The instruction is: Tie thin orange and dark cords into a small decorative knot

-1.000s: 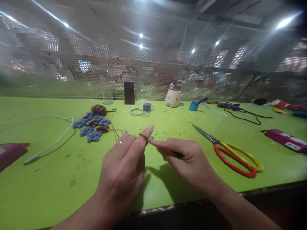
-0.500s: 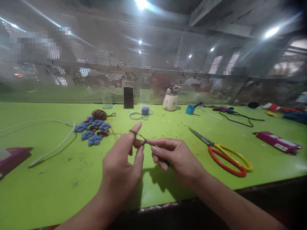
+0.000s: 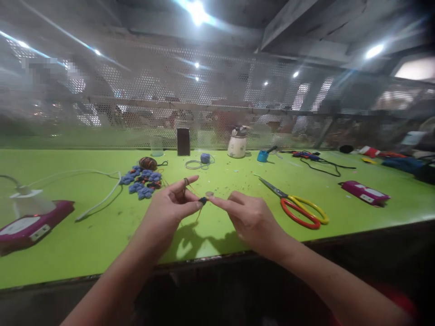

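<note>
My left hand pinches a small dark crochet piece between thumb and fingers. Orange-yellow yarn runs from the piece up to the raised index finger, where dark yarn is looped. My right hand is closed, its index fingertip pressed against the piece's right side. The crochet hook in it, partly seen a moment ago, is hidden by the fingers now. Left of the hands lie blue crocheted flowers joined with dark orange ones, beside a ball of variegated yarn.
Big scissors with red and yellow handles lie open at right. Purple power strips sit on both sides, with a white cable at left. Behind stand a phone, a bottle, a blue pot and purple yarn.
The view has shifted, showing more of the left power strip. My right index finger has straightened against the crochet piece, and the hook's tip and green handle have gone out of sight.
</note>
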